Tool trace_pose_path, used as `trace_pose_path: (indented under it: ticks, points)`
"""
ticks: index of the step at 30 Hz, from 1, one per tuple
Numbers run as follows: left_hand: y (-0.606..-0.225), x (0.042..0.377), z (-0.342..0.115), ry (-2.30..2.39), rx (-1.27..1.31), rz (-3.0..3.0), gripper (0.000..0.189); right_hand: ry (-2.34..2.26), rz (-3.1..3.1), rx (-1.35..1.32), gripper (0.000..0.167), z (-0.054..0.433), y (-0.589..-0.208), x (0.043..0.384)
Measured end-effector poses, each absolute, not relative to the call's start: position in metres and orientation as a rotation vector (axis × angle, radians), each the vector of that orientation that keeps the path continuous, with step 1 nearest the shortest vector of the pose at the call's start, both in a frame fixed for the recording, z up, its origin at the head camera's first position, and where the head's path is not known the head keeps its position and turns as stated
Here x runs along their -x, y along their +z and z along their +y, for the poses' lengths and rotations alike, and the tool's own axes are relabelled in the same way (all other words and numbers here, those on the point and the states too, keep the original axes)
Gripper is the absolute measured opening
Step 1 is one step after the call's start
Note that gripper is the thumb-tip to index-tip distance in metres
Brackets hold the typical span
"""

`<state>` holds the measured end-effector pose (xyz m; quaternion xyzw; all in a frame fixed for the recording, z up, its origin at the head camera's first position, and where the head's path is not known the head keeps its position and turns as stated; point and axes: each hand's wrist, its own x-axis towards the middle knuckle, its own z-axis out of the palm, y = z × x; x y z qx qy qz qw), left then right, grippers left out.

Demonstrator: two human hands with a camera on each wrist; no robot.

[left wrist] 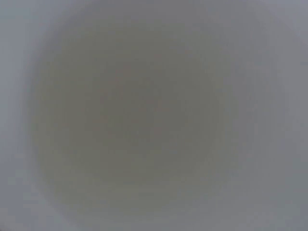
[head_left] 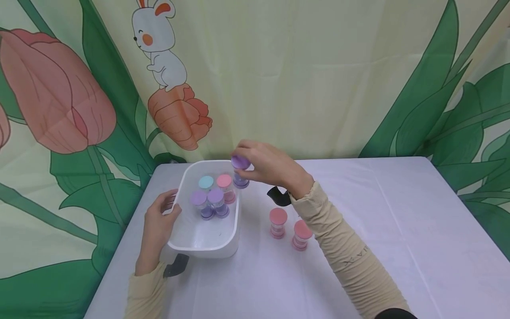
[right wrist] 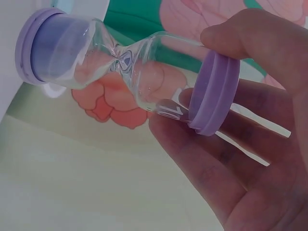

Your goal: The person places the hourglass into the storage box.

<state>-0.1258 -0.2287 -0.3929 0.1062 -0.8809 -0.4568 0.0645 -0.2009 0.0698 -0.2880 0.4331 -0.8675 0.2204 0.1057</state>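
Note:
My right hand [head_left: 271, 166] pinches a sand timer [head_left: 241, 173] by its purple upper cap, over the far right rim of a white plastic tub [head_left: 199, 252]. In the right wrist view this sand timer [right wrist: 125, 62] has clear glass, purple sand in the end away from my fingers, and a white number by the held cap. My left hand [head_left: 159, 221] grips the tub's left rim. Inside the tub stand a blue-capped timer [head_left: 206, 182], a pink-capped timer [head_left: 225, 186] and two purple-capped timers [head_left: 216, 197]. The left wrist view is only a grey blur.
Two pink-capped sand timers [head_left: 277, 221] stand on the white-covered table [head_left: 378, 239], right of the tub and near my right forearm. Behind the table hangs a curtain [head_left: 279, 88] printed with tulips, leaves and a rabbit on a carrot.

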Motion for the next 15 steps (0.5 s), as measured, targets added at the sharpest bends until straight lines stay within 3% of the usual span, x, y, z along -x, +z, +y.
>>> trace_pose_path:
  ticks: [15]
  points:
    - [-0.394,0.126,-0.229,-1.386,-0.315,-2.654,0.047,0.585,-2.53,-1.334,0.031,0.047,-0.288,0.202]
